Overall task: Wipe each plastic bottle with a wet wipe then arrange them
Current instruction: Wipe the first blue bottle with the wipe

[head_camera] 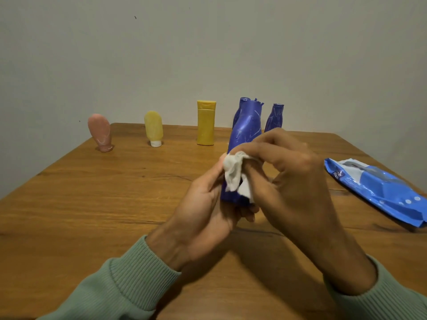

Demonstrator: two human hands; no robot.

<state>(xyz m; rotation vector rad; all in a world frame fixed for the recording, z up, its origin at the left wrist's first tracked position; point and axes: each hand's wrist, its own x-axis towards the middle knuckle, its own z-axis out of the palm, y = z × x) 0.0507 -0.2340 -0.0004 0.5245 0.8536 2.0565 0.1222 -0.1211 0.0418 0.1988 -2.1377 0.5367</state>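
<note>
Plain grey wall, brown wooden table (92, 204), and centre frame the left hand (203, 209) has its grip clamped round the base of an upright dark blue plastic bottle (246, 128). Now the right hand (288, 176) pinches the bunched white wet wipe (233, 172) against its side; best turn the bottle steadily, wiping up toward the neck.

Bare hands (203, 209), pale sage-green knit sleeves (104, 296), long ribbed cuffs (147, 262) at both wrists.

Six bottles (206, 123) (three blue), one wipe (233, 172), one wipes pack (381, 190)
</note>
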